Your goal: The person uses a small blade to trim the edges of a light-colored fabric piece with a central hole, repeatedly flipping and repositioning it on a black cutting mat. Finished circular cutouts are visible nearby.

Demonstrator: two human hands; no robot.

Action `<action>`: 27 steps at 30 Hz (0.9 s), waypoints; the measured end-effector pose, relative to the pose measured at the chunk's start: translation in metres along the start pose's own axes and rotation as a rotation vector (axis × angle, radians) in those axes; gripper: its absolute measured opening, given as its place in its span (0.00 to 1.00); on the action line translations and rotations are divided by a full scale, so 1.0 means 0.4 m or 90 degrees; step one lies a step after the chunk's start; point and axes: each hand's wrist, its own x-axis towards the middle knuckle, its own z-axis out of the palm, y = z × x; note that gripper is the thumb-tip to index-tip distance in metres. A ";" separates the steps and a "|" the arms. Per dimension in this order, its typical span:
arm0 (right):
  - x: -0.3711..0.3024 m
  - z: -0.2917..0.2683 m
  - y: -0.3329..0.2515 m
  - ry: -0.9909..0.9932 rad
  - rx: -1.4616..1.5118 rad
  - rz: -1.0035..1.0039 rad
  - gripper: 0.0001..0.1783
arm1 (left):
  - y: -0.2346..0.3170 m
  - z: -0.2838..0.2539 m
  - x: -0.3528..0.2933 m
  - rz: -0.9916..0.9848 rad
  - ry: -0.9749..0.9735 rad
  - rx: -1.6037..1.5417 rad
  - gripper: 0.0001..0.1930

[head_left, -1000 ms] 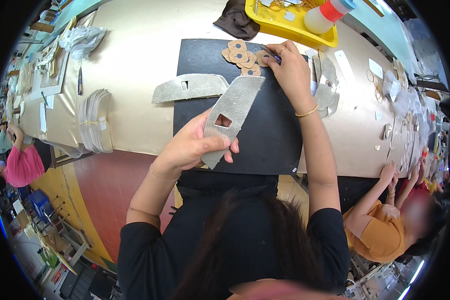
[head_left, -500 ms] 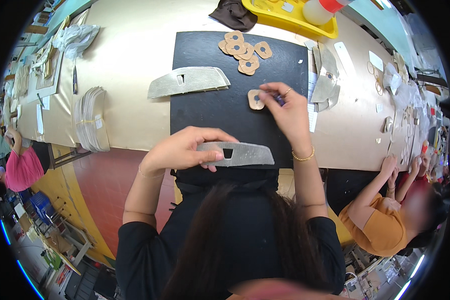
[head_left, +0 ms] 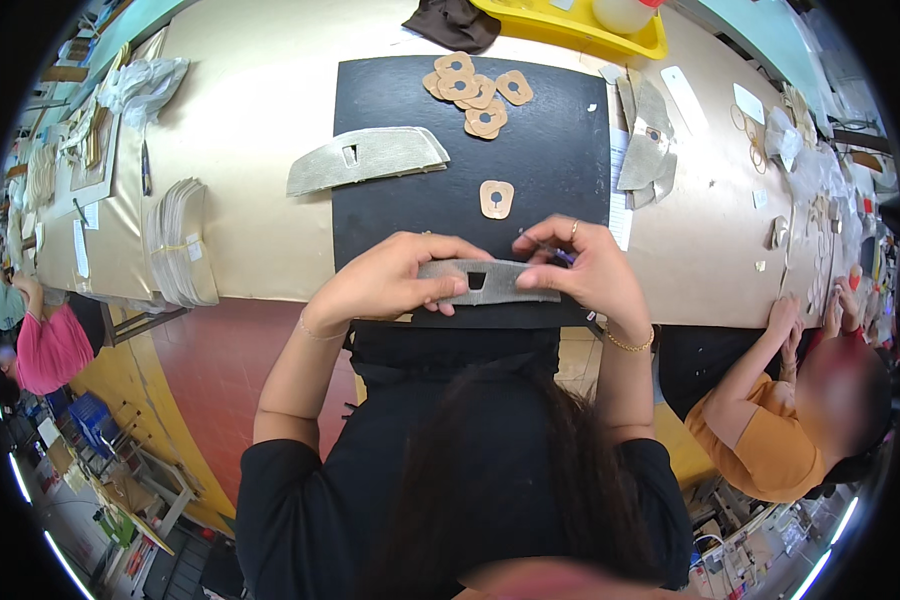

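At the centre of the frame, a grey curved strip with a rectangular hole (head_left: 505, 283) is over the near part of the black mat (head_left: 390, 225). The fingers of the left hand (head_left: 395, 277) pinch its left end; the fingers of the right hand (head_left: 600, 278) pinch its right end, with a slim dark tool (head_left: 560, 255) also among them. Farther, one tan rounded patch (head_left: 488, 208) lies alone on the mat. At upper left of it, grey strips (head_left: 395, 160) overlap the mat's edge, and beyond, tan patches (head_left: 482, 97) lie in a pile. A yellow tray (head_left: 590, 41) stands on the desk (head_left: 260, 90) at the top.

Bright light, bent dark-rimmed edges
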 end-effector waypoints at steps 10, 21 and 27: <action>0.048 0.030 0.030 0.300 0.044 -0.008 0.15 | 0.007 -0.020 0.099 0.063 0.312 0.102 0.18; 0.068 0.009 0.030 0.309 -0.027 0.036 0.13 | 0.007 -0.014 0.123 0.073 0.339 0.164 0.17; 0.072 0.007 0.029 0.309 -0.031 0.035 0.13 | 0.005 -0.014 0.128 0.083 0.356 0.198 0.17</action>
